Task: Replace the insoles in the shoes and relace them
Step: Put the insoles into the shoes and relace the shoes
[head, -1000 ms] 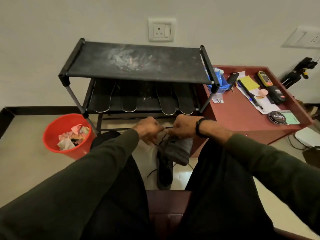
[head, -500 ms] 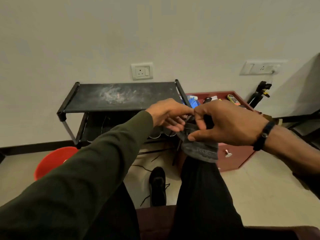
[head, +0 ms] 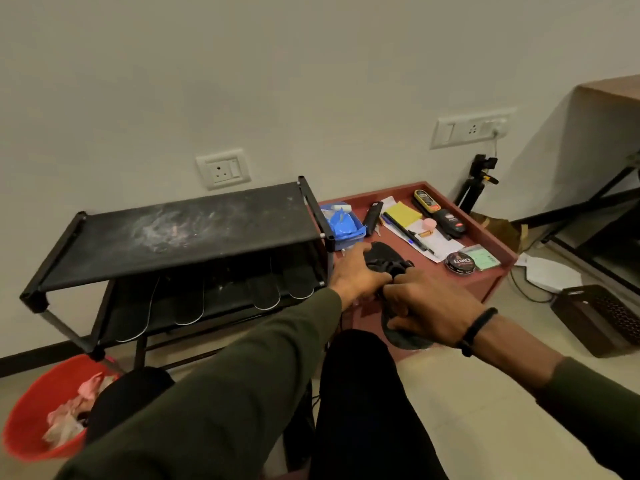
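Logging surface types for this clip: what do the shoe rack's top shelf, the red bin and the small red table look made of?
The rack's top shelf looks like black fabric stretched on a dark tube frame: it is matte and holds pale dusty smears. The red bin looks like moulded plastic, smooth with a slight sheen. The small red table could be painted wood or board; its flat matte finish leaves that open.

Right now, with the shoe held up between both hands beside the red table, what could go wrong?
1. The dark grey shoe hangs over the cluttered red table; a swing could knock the round black polish tin off its edge.
2. The left hand and right hand cover the lacing, so a skipped eyelet may go unseen.
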Available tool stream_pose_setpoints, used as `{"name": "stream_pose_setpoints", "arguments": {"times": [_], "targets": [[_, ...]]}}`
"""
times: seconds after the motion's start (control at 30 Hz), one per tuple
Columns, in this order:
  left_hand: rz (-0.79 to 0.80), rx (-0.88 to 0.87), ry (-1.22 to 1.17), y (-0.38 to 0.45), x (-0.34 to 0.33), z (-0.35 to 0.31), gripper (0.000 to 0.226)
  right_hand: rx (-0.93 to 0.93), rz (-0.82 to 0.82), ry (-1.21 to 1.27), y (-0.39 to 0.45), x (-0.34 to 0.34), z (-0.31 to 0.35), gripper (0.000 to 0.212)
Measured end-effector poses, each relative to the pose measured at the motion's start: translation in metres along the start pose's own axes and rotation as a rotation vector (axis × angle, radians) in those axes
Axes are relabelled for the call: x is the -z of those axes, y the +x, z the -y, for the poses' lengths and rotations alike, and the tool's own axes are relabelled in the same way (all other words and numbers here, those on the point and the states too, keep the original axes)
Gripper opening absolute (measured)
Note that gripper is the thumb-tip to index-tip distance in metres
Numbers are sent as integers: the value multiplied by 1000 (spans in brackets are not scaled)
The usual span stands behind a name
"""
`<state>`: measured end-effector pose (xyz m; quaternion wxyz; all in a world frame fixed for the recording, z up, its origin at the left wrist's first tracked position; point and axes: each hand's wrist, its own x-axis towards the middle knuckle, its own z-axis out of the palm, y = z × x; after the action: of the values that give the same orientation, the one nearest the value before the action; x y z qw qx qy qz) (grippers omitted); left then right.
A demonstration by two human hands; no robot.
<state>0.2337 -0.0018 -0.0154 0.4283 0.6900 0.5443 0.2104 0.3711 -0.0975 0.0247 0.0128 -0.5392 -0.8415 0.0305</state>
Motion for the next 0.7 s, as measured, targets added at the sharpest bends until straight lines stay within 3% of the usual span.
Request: {"name": "stream_pose_setpoints", "arguments": {"times": [0.17,0.37,0.57,0.7], "targets": [[-47,93,21,39,-34,32,70,-4,-38,-26,22,-59,-31,23],[-12,-72,119,67,-36,56,58,1,-81,91,41,-105,-43,10],[-33,-144,32,70,-38,74,49,13,-138,71,34,-129,-45,13],[-94,-210,-24,71,-48,64,40,-103,-250,211,26,-127,-49,23]]}}
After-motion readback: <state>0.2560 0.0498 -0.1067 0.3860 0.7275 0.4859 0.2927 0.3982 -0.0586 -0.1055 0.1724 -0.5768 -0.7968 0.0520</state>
